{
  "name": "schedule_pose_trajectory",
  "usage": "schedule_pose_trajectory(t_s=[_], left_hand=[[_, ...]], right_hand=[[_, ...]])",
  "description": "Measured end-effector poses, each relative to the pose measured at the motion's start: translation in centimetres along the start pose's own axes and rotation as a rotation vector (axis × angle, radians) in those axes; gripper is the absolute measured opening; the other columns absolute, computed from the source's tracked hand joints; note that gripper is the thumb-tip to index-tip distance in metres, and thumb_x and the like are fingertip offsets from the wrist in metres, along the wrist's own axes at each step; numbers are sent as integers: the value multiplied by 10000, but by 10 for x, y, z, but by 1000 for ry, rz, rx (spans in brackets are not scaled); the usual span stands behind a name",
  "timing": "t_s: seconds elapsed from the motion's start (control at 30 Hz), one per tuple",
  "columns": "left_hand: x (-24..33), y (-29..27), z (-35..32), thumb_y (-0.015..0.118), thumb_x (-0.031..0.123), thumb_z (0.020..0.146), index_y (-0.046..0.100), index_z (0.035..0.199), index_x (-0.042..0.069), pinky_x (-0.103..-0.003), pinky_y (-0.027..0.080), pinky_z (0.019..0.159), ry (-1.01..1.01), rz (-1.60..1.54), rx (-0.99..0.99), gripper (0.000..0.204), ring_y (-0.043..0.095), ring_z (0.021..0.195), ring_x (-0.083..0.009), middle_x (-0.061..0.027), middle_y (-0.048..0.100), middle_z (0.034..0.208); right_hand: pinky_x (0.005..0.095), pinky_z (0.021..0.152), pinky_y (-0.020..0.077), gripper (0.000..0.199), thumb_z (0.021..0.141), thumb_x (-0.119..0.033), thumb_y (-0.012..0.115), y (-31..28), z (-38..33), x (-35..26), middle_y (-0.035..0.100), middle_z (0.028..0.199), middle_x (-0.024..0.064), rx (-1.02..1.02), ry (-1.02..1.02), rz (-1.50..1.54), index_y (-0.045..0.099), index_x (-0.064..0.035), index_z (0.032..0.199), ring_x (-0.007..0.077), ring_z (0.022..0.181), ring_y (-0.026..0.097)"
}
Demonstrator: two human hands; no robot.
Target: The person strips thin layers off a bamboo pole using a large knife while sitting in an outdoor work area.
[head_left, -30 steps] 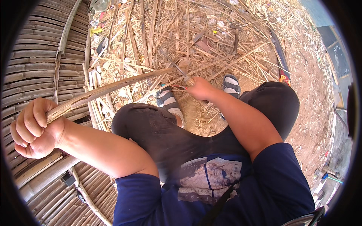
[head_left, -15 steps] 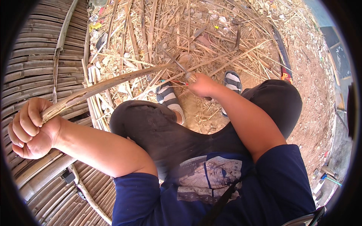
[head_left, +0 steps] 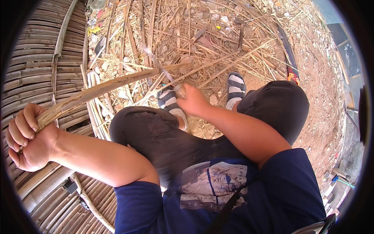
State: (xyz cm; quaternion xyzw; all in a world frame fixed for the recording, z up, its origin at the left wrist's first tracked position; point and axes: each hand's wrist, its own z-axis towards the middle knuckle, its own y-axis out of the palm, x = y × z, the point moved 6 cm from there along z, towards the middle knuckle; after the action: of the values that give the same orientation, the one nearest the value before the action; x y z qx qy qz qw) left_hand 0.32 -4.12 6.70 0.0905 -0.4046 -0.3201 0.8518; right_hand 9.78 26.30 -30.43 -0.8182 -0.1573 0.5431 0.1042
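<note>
The bamboo strip [head_left: 113,85] runs from the clenched left hand [head_left: 27,140] up-right toward the right hand [head_left: 193,102], which grips a knife [head_left: 165,74] against its far end.

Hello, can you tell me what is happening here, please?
A seated person grips one end of a long bamboo strip in the left hand. The right hand holds a blade, blurred, against the strip near its far end. Bamboo scraps cover the ground around the sandalled feet.
</note>
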Motion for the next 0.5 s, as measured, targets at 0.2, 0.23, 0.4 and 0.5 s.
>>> schedule_pose_trajectory(t_s=[0.2,0.23,0.4,0.5], left_hand=[[-1,22,3,588,222,720,410,567,227,-273,255,519,-11,52,-34,235,288,453,-96,84,345,508],[-5,28,3,590,212,715,402,566,229,-271,261,519,-9,65,-46,240,296,447,-96,83,345,502],[-13,40,3,587,195,719,383,572,233,-267,264,513,-41,61,-96,255,294,439,-94,85,348,496],[-12,42,3,585,195,720,377,574,234,-268,258,506,-27,76,-81,257,284,436,-95,84,337,492]], right_hand=[[473,835,520,368,792,-229,696,-14,9,9,684,982,270,35,70,22,634,35,1041,417,959,674],[469,843,520,374,792,-231,698,-13,8,0,686,989,271,28,56,55,637,38,1045,418,967,673],[438,795,522,350,790,-194,691,-6,9,-20,688,909,231,19,-20,79,637,25,1057,381,875,680],[416,765,522,354,786,-178,693,-10,1,-38,686,863,210,-11,-44,74,637,26,1070,358,825,681]])
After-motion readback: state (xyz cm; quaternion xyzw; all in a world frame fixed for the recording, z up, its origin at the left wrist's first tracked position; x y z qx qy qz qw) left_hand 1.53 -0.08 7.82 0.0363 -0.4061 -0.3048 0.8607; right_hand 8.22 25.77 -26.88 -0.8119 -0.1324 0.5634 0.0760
